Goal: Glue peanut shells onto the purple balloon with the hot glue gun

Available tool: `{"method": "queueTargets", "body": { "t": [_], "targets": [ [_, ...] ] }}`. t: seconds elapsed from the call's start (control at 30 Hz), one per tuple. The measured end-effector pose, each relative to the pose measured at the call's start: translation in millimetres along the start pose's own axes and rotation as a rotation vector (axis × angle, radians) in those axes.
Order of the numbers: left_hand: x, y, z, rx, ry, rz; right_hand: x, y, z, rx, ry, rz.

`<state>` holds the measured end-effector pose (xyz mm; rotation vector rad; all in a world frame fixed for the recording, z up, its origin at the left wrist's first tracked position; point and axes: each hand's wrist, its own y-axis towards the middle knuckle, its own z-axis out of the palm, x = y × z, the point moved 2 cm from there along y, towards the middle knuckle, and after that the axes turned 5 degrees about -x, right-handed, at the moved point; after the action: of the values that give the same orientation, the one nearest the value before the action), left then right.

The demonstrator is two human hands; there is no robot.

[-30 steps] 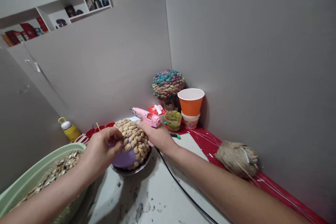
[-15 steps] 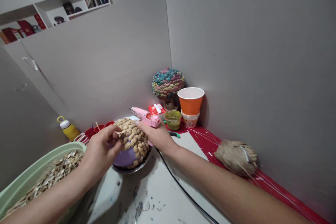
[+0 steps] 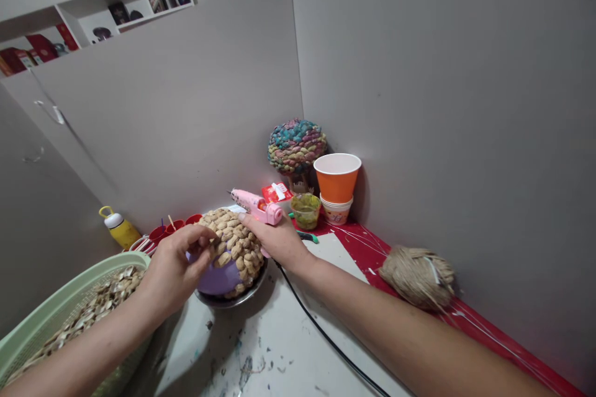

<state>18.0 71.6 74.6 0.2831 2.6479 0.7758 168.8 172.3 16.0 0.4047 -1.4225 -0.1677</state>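
Observation:
A purple dome (image 3: 218,279), balloon-like, sits in a metal bowl (image 3: 233,304); rows of peanut shells (image 3: 237,239) cover its top and right side. Bare purple shows at the front and left. My left hand (image 3: 179,263) reaches to the dome's left side, its fingers curled in a pinch on a peanut shell at the edge of the covered part; the fingertips partly hide it. In my right hand (image 3: 284,242) is a pink glue gun (image 3: 258,206), gripped by its handle behind the dome's right side, nozzle toward the upper left. Its black cord runs down the table.
At left stands a green basket (image 3: 84,279) of shells, with a yellow bottle (image 3: 121,229) and red cups behind. Beyond the glue gun are a colored shell-covered tree (image 3: 298,144), a cup of green paint (image 3: 306,211) and an orange cup (image 3: 338,185). Twine (image 3: 418,277) lies right.
My left hand has shifted very slightly at the dome's left side, still pinched. The right hand and glue gun stay in place. The whole view has moved a little.

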Motion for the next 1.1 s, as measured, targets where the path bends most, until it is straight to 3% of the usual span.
{"method": "queueTargets", "body": {
  "t": [0.57,0.77,0.93,1.1],
  "targets": [
    [4,-10,0.1,-0.116,-0.044,0.147,0,-4,2,0.046,-0.037,-0.092],
    [9,-10,2.4,-0.113,-0.082,0.088,10,-12,10,0.036,-0.176,-0.170],
    [8,-12,2.4,-0.101,-0.096,-0.045,11,-13,18,0.005,-0.308,-0.205],
    [12,-14,-0.1,-0.035,-0.163,-0.119,10,-13,18,0.009,-0.359,-0.232]
  ]
}}
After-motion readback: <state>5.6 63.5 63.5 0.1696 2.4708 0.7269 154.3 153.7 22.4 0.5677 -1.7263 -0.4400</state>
